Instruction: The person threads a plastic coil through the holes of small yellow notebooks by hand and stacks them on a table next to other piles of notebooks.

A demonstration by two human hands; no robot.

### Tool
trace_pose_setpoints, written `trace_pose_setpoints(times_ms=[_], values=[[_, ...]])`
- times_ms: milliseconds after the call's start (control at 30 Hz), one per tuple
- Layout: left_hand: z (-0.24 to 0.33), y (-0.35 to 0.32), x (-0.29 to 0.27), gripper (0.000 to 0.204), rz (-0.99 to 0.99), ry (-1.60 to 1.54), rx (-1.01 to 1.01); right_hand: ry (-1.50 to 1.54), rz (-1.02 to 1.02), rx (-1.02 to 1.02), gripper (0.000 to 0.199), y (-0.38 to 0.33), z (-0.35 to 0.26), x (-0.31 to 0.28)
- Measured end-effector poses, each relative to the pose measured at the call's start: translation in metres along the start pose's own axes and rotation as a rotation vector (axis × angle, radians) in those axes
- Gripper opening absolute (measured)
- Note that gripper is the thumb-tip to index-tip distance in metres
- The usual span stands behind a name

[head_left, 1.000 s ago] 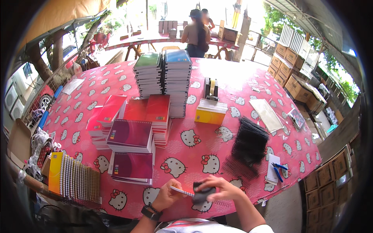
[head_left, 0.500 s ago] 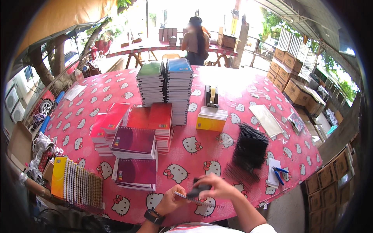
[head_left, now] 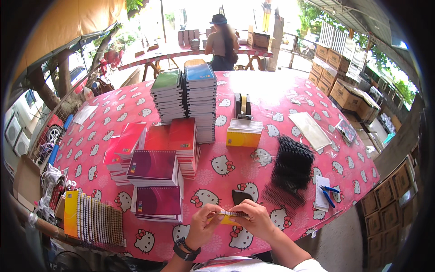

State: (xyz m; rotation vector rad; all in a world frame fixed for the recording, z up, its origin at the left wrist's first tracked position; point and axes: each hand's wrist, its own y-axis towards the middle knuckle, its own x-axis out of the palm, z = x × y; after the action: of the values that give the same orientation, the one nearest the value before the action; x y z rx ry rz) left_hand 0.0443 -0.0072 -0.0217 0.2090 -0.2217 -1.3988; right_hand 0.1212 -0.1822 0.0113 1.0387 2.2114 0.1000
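Observation:
Both hands meet just above the near edge of the pink cartoon-print tablecloth (head_left: 253, 95). My left hand (head_left: 202, 225) and my right hand (head_left: 256, 221) together hold a small yellow notebook (head_left: 228, 217) edge-on, fingers along its white spiral binding. A black curved piece (head_left: 240, 196) lies on the cloth just beyond my hands. A pile of black spiral binding combs (head_left: 292, 167) sits to the right of them.
Stacks of purple and red notebooks (head_left: 156, 179) stand left of my hands, taller stacks (head_left: 188, 97) at table centre, a yellow stack (head_left: 244, 133) and tape dispenser (head_left: 243, 106) beyond. Upright yellow notebooks (head_left: 93, 221) fill the left corner. Blue pliers (head_left: 330, 193) lie right. A person (head_left: 222, 43) stands at a far table. Cardboard boxes (head_left: 344, 86) line the right.
The black piece that was in my hands now lies on the cloth. My hands have lifted a small yellow notebook and hold it between them.

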Motion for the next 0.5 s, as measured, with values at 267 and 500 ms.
trace_pose_setpoints(times_ms=[267,500], values=[[0.007,-0.007,0.004,0.011,0.091,-0.170,-0.091,0.054,0.142,-0.116,0.026,0.002,-0.004,0.012],[0.003,-0.010,0.002,0.013,0.126,-0.113,-0.128,0.049,0.163,-0.105,0.026,0.001,-0.012,0.018]])
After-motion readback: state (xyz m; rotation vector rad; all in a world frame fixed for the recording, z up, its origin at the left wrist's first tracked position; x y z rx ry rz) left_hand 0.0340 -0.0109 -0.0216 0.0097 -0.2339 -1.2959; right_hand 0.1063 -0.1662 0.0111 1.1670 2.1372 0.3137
